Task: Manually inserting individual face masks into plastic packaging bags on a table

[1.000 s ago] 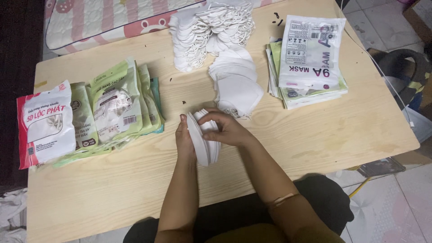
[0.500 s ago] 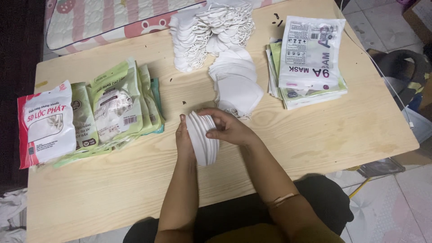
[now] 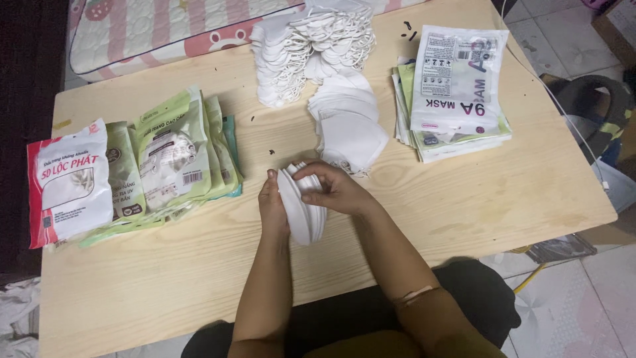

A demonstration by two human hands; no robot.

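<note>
1. White, soft and light: that is how the stack of masks (image 3: 301,209) between my hands looks to me, a thin bundle of folded face masks stood on edge on the wooden table (image 3: 464,199), near its front middle.
2. My left hand (image 3: 273,209) presses flat against the stack's left face, fingers together and straight up.
3. My right hand (image 3: 334,189) curls over the top and right side, fingers clamped on the bundle so the two hands squeeze it between them.
4. I judge the masks weigh almost nothing, but they are limp and slick against one another, so a loose grip would let them fan out or slide apart. The best hold is on both flat faces at once, low and near the middle, with even pressure.
5. Their edges look curved and neatly lined up; I cannot see any ear loops from here.
6. Just beyond my hands lies a spread pile of loose masks (image 3: 348,129), and further back a heap with loops (image 3: 308,50).
7. Green packets (image 3: 175,162) and a red-and-white packet (image 3: 69,182) sit to my left; flat bags (image 3: 457,93) are stacked to my right.
</note>
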